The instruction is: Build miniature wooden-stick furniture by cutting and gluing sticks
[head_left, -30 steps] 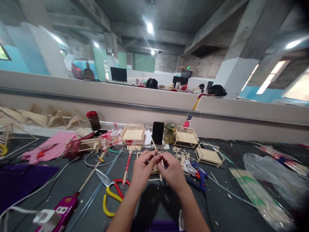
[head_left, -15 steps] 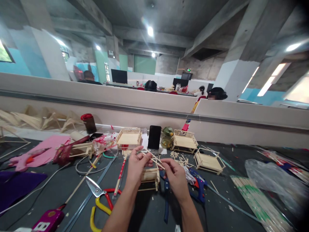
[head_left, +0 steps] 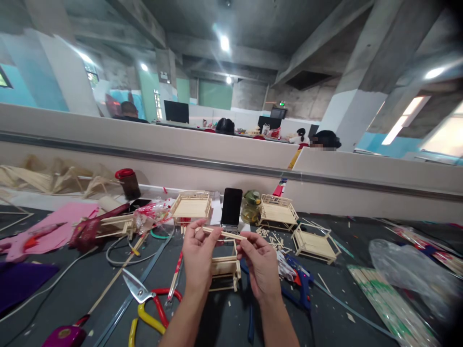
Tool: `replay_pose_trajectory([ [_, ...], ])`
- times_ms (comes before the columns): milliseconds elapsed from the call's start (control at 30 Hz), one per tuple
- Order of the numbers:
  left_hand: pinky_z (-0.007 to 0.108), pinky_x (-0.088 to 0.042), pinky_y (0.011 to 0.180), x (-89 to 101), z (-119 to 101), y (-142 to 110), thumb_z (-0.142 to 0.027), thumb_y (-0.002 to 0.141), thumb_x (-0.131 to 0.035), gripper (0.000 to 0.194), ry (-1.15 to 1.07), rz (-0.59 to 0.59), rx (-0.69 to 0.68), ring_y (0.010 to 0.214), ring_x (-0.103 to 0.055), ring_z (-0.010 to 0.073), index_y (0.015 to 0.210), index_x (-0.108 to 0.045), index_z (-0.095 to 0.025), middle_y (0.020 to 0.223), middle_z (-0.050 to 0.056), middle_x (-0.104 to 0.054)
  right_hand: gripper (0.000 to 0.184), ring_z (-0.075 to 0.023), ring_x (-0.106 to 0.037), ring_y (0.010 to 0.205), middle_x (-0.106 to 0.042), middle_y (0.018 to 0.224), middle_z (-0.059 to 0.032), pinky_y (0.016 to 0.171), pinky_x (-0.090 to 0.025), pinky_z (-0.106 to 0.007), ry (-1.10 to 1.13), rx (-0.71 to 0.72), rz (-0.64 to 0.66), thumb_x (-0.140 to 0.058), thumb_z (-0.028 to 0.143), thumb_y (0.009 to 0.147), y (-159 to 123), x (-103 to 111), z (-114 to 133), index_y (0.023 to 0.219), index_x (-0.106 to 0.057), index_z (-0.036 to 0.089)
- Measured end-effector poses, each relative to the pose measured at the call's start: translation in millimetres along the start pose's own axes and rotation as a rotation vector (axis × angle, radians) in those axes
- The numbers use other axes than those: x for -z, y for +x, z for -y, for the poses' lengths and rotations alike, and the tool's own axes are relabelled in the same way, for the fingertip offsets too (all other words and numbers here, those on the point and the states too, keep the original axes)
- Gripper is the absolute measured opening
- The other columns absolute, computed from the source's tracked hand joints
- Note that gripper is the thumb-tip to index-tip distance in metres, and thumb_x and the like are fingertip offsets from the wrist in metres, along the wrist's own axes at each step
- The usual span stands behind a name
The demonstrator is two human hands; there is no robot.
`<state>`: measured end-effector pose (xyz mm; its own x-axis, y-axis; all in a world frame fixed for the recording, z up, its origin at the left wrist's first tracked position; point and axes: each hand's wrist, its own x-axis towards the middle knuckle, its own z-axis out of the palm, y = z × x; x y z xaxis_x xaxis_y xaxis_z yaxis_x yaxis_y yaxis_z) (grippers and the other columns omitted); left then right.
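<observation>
Thin wooden sticks (head_left: 228, 234) stretch between my hands, lying nearly level and close together; I cannot tell exactly how many. My left hand (head_left: 200, 255) pinches their left end between thumb and fingers. At the right end, my right hand (head_left: 257, 258) grips them with thumb and fingertips. Just below and behind them stands a small wooden stick frame (head_left: 224, 268), partly covered by my hands. Blue-handled pliers (head_left: 250, 308) lie beside my right wrist, partly hidden. Left of my left forearm are scissors (head_left: 144, 294) with red and yellow handles, blades apart.
A phone (head_left: 231, 207) stands upright behind my hands, next to a green-lidded jar (head_left: 251, 207). Small wooden models (head_left: 191, 206) stand along the back. A blue glue gun (head_left: 302, 284) lies to the right, a purple tape measure (head_left: 65, 336) front left. A low partition (head_left: 202, 176) runs behind.
The sticks, slanted and crossing before, now lie nearly level and side by side. My left hand has shifted slightly left, and the view has turned a little.
</observation>
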<state>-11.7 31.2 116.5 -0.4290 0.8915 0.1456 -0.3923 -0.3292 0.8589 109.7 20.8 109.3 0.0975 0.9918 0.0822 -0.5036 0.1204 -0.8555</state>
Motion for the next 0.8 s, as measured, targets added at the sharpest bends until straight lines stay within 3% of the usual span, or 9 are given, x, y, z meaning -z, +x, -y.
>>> replay_pose_trajectory([
  [167,0.023,-0.055,0.061,-7.4,0.4,-8.2,-0.028,0.069,-0.08,0.074,-0.039,0.002,0.033,0.067,-0.068,0.0144,0.132,-0.042,-0.021,0.078,0.001,-0.072,0.028,-0.0067,-0.057,0.057,-0.067,0.068,0.0014,0.051,-0.047,-0.015,0.245,-0.119,-0.145,-0.085,0.024,0.062,0.6,0.4,-11.8,0.086,-0.072,0.017],
  [367,0.024,-0.056,0.059,-10.6,6.2,-12.3,-0.029,0.069,-0.08,0.081,-0.041,0.032,0.07,0.065,-0.07,0.0153,0.138,-0.038,-0.02,0.074,0.0,-0.073,0.029,-0.0054,-0.052,0.052,-0.064,0.066,0.0033,0.048,-0.045,-0.015,0.325,-0.168,-0.17,-0.083,0.026,0.064,-2.0,7.5,-15.5,0.091,-0.072,0.02],
  [567,0.027,-0.058,0.06,-11.4,7.7,-11.0,-0.031,0.064,-0.083,0.091,-0.028,0.07,0.153,0.069,-0.072,0.0185,0.141,-0.037,-0.018,0.08,0.004,-0.076,0.031,-0.0078,-0.053,0.05,-0.063,0.065,0.0032,0.047,-0.046,-0.019,0.228,-0.099,-0.231,-0.083,0.03,0.062,-1.0,9.7,-13.9,0.089,-0.071,0.019],
  [800,0.027,-0.058,0.054,-13.0,5.9,-8.9,-0.026,0.058,-0.087,0.091,-0.014,0.13,0.275,0.063,-0.072,0.02,0.136,-0.042,-0.014,0.072,0.004,-0.075,0.032,-0.0073,-0.053,0.051,-0.063,0.063,0.0027,0.05,-0.046,-0.019,0.217,-0.004,-0.259,-0.084,0.03,0.06,-0.3,10.2,-10.6,0.087,-0.073,0.017],
])
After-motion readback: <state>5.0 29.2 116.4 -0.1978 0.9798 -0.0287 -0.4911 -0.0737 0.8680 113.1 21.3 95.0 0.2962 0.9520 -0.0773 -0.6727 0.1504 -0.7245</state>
